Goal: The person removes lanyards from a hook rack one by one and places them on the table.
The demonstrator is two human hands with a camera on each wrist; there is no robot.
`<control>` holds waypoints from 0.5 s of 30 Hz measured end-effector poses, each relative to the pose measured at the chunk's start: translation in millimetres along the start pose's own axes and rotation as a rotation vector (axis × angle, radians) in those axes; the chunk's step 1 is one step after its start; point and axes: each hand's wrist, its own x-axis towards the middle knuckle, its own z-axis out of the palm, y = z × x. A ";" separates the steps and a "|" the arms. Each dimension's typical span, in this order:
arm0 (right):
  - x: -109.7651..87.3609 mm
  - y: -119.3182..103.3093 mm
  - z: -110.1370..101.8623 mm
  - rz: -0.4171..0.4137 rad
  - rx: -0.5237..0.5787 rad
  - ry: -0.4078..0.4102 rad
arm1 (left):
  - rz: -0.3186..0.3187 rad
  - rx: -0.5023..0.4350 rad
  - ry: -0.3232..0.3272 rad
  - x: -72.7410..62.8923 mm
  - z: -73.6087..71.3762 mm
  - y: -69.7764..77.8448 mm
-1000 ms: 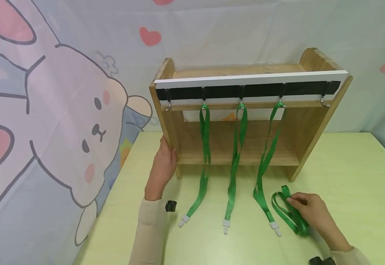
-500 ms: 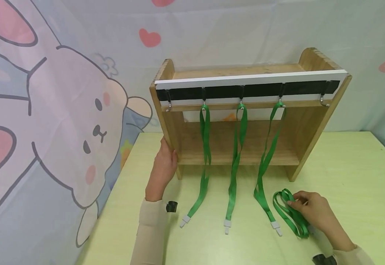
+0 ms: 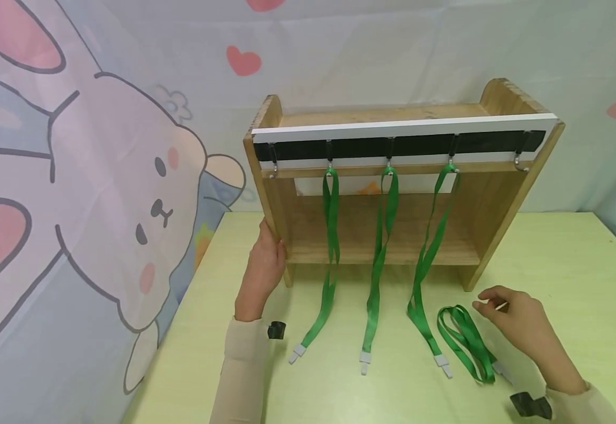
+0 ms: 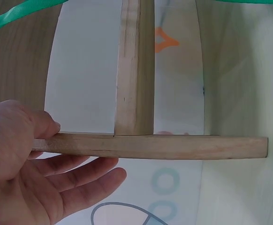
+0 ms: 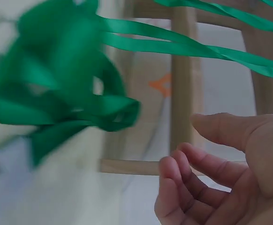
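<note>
My left hand point(image 3: 265, 262) grips the left side panel of a small wooden shelf point(image 3: 499, 227); in the left wrist view its thumb lies on one face of the panel edge point(image 4: 188, 146), fingers along the other. Three green lanyards hang from the shelf's middle hooks: left point(image 3: 331, 229), centre point(image 3: 391, 203) and right point(image 3: 418, 277), their pale clips lying toward the front. A fourth lanyard point(image 3: 472, 335) lies coiled on the table at the right. Just right of it hovers my right hand point(image 3: 522, 321), thumb and fingers apart, holding nothing.
Two outer hooks, left point(image 3: 273, 171) and right point(image 3: 521, 165), bear no lanyard. They sit on a black strip point(image 3: 419, 144) along the shelf's top front. Behind the pale green table point(image 3: 568, 253) hangs a printed cloth point(image 3: 371, 53).
My right hand has let go of the coiled lanyard and drawn up and to the right. The coil stays on the table, settled slightly flatter. My left hand keeps its grip on the shelf.
</note>
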 end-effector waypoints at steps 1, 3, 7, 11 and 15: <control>0.7 -2.5 -2.6 -0.019 -0.002 0.026 | -0.002 -0.001 -0.002 0.2 0.3 -0.1; 1.6 -8.0 -7.3 -0.055 -0.004 0.083 | -0.003 -0.003 -0.005 0.5 1.0 -0.2; 4.2 -20.8 -17.4 -0.092 0.012 0.175 | 0.011 0.001 0.001 0.4 1.7 -0.2; 10.4 -37.2 -28.6 -0.138 0.057 0.259 | 0.034 -0.003 0.021 0.0 1.9 -0.1; 18.1 -54.8 -36.0 -0.222 0.117 0.369 | 0.050 -0.033 0.040 0.7 3.7 -0.7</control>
